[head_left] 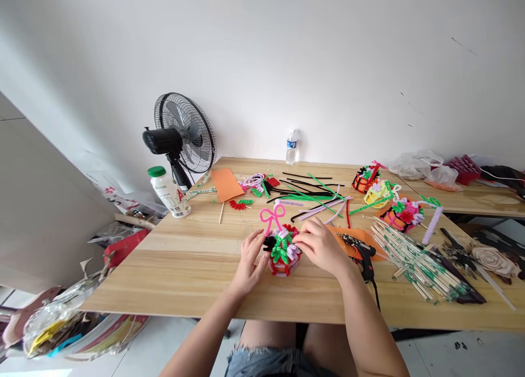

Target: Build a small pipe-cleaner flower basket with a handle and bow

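Observation:
A small flower basket made of pipe cleaners [280,253] stands upright on the table in front of me. It has green, red, black and lilac flowers and a pink bow [273,217] on top. My left hand [249,261] steadies the basket's left side, thumb at the front and fingers curled behind. On the other side, my right hand [322,247] has its thumb and index finger pinched at the lilac and red flowers on the rim. Its fingertips partly cover what they grip.
Loose pipe cleaners [311,193] lie behind the basket. To the right are a hot glue gun [359,251], bundled wooden sticks [418,259] and finished flower baskets [404,213]. A white bottle [170,193], black fan [184,133], orange paper [227,185] and water bottle [291,147] stand or lie farther back.

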The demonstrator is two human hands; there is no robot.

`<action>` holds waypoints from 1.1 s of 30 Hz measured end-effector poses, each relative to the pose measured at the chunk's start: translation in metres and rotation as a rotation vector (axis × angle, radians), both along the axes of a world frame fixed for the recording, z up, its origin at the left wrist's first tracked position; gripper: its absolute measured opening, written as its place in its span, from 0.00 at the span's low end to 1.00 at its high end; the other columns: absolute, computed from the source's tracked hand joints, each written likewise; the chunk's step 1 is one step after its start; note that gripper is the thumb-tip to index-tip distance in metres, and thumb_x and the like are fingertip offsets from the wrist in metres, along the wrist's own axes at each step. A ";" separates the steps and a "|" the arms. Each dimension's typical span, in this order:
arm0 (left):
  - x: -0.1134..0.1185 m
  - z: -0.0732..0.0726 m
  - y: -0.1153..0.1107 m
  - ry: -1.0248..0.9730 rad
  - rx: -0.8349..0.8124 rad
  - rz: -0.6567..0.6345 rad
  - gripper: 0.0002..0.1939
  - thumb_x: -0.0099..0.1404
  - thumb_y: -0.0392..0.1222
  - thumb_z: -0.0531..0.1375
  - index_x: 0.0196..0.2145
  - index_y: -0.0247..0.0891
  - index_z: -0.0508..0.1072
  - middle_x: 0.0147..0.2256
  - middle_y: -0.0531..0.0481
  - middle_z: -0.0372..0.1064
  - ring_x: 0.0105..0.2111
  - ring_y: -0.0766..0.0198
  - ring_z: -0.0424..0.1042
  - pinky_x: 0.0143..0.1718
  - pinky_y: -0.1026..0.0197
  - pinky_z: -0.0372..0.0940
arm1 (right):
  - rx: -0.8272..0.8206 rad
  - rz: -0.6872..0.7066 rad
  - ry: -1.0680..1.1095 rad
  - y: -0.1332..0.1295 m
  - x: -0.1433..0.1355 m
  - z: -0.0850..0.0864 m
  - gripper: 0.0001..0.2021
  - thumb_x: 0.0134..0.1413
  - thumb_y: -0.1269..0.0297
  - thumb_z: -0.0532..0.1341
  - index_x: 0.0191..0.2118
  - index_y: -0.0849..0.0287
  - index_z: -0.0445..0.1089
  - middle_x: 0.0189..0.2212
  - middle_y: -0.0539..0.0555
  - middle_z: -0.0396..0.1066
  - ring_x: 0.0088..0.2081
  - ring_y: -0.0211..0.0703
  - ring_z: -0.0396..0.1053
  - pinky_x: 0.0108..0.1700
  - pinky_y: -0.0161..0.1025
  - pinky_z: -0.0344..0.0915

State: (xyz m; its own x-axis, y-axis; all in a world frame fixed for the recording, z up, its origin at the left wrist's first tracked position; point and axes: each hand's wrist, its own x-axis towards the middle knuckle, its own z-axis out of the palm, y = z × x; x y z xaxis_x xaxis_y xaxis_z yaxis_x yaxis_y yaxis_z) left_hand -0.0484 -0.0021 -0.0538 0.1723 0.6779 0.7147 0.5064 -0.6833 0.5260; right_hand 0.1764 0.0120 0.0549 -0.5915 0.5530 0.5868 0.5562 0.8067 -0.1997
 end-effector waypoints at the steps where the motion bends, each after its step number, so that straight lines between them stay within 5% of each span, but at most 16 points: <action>1: 0.000 -0.001 0.000 0.006 0.003 -0.003 0.27 0.71 0.41 0.51 0.66 0.49 0.50 0.57 0.40 0.64 0.60 0.51 0.57 0.58 0.42 0.55 | -0.005 -0.002 -0.007 -0.001 -0.001 0.001 0.08 0.61 0.70 0.59 0.31 0.56 0.73 0.29 0.54 0.65 0.37 0.47 0.61 0.38 0.43 0.63; 7: -0.001 -0.006 0.002 -0.006 -0.018 0.015 0.26 0.71 0.43 0.50 0.65 0.46 0.52 0.58 0.38 0.62 0.60 0.50 0.58 0.57 0.41 0.56 | -0.161 0.045 0.205 -0.004 0.003 0.001 0.09 0.64 0.67 0.52 0.32 0.55 0.66 0.31 0.53 0.65 0.38 0.46 0.62 0.42 0.45 0.63; 13: -0.001 -0.004 0.000 -0.030 -0.040 0.014 0.25 0.71 0.43 0.50 0.64 0.46 0.54 0.57 0.39 0.64 0.60 0.51 0.59 0.58 0.41 0.56 | -0.366 0.137 0.923 -0.001 0.026 -0.003 0.13 0.63 0.49 0.48 0.35 0.52 0.58 0.30 0.52 0.62 0.33 0.47 0.66 0.36 0.48 0.65; 18: -0.002 -0.001 -0.002 -0.075 -0.088 0.019 0.23 0.73 0.45 0.47 0.63 0.44 0.58 0.57 0.39 0.64 0.60 0.52 0.59 0.59 0.42 0.55 | -0.464 0.112 1.179 -0.008 0.042 -0.007 0.10 0.64 0.53 0.46 0.36 0.49 0.59 0.16 0.41 0.42 0.15 0.37 0.42 0.21 0.37 0.52; 20: -0.003 -0.001 -0.003 -0.086 -0.084 0.025 0.22 0.73 0.45 0.47 0.63 0.44 0.58 0.57 0.40 0.64 0.60 0.52 0.59 0.59 0.42 0.55 | -0.514 0.108 1.135 -0.016 0.041 -0.016 0.10 0.64 0.54 0.50 0.34 0.50 0.61 0.15 0.40 0.42 0.15 0.36 0.43 0.20 0.35 0.50; 26: -0.005 -0.003 -0.002 -0.082 -0.058 0.049 0.22 0.73 0.43 0.47 0.63 0.45 0.57 0.56 0.41 0.65 0.59 0.54 0.59 0.58 0.44 0.56 | -0.396 -0.261 0.594 -0.038 0.015 -0.055 0.08 0.61 0.59 0.58 0.36 0.57 0.70 0.24 0.50 0.69 0.23 0.39 0.64 0.24 0.36 0.60; 33: -0.006 -0.003 -0.002 -0.066 -0.053 0.068 0.21 0.73 0.44 0.47 0.62 0.44 0.59 0.56 0.41 0.64 0.59 0.53 0.59 0.58 0.45 0.57 | -0.103 -0.280 0.489 -0.036 0.001 -0.074 0.06 0.62 0.66 0.56 0.37 0.57 0.70 0.28 0.53 0.71 0.29 0.40 0.69 0.32 0.37 0.65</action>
